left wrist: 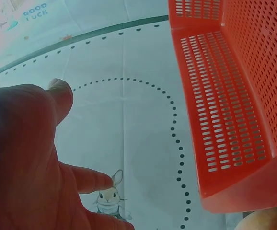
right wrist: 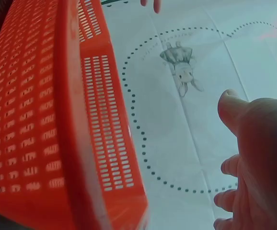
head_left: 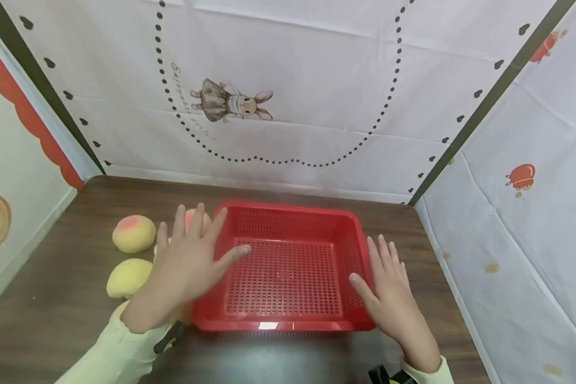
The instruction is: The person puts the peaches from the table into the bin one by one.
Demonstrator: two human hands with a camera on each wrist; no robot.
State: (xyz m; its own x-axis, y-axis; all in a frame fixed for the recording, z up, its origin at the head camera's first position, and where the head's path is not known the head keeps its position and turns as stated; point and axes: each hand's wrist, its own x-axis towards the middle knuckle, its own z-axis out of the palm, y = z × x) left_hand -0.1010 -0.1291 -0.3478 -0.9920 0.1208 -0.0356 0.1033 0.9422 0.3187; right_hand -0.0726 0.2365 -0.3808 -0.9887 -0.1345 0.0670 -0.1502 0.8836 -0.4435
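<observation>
A red perforated plastic basket [head_left: 285,277] stands on the brown table, its slotted floor and walls showing. My left hand [head_left: 187,264], fingers spread and palm down, overlaps the basket's left rim in the head view. My right hand [head_left: 393,296] is at the right rim, fingers extended and thumb toward the basket. Neither hand grips anything. Left of the basket are a yellow peach with a pink top [head_left: 134,234] and a plain yellow fruit [head_left: 128,278]. Another pink-and-yellow peach [head_left: 205,221] shows between my left fingers; more fruit is partly hidden under that hand and wrist.
The wood-grain table [head_left: 288,357] meets a white cloth wall [head_left: 297,96] with a printed rabbit and dotted line. A second cloth panel [head_left: 533,256] borders the table on the right, and a panel with a red scalloped edge [head_left: 24,106] on the left.
</observation>
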